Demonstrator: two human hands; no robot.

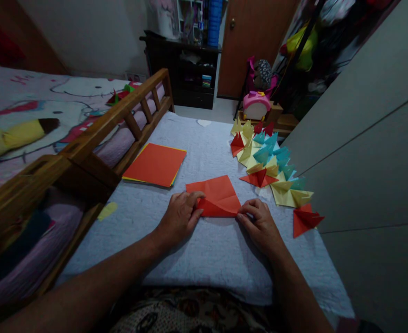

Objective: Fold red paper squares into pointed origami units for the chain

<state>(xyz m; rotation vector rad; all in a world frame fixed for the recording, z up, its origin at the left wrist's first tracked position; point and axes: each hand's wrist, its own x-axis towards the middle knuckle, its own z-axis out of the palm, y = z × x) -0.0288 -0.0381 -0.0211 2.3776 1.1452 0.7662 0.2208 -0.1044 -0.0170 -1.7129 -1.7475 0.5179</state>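
A creased sheet of red-orange origami paper point(219, 194) lies in front of me, its near part folded over along a straight edge. My left hand point(182, 212) pinches the paper's left side between thumb and fingers. At the near right corner, the fingertips and thumb of my right hand point(258, 223) are closed on the paper. Beyond my left hand is a stack of square coloured paper point(156, 164), red-orange on top with yellow edges showing. To the right stand several folded paper cranes in yellow, teal and red; the nearest is a red crane point(305, 219).
The cloth-covered surface point(204, 254) has a wooden bed rail point(130, 125) along its left and a pale cabinet wall point(373, 152) at its right. More cranes, such as a teal one point(264, 152), line the right edge. A dark shelf unit point(181, 74) stands behind.
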